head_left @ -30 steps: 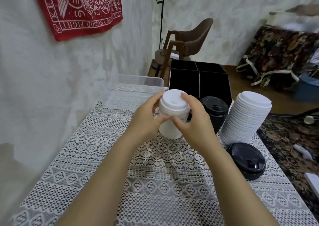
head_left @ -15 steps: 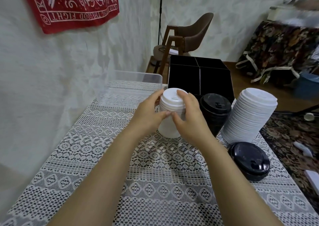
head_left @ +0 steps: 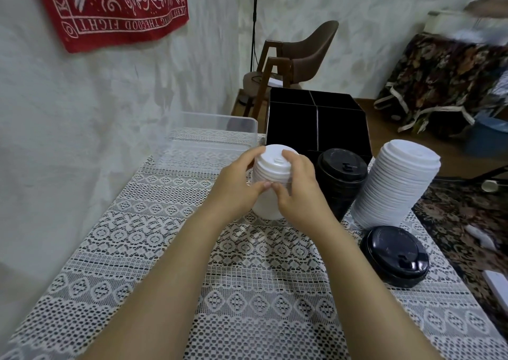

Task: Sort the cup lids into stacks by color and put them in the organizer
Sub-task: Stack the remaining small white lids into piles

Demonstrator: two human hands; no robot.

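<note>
L hand [head_left: 236,192] + R hand [head_left: 299,192] curling round small white lid stack [head_left: 270,167] just in front of black organizer [head_left: 316,123]. Thumbs meeting mid-height, fingers wrapping top rim. Prob. light, thin, slick, loosely nested; gripping sides + capping top seeming safest. Counting: 2 white stacks incl. big leaning white stack [head_left: 398,183], tall black lid stack [head_left: 342,178], low black lid pile [head_left: 394,255], these three sitting front-right of organizer.

Lace-covered table [head_left: 247,318] bears lid stacks [head_left: 395,189], organizer [head_left: 341,123], bin [head_left: 209,142].
</note>
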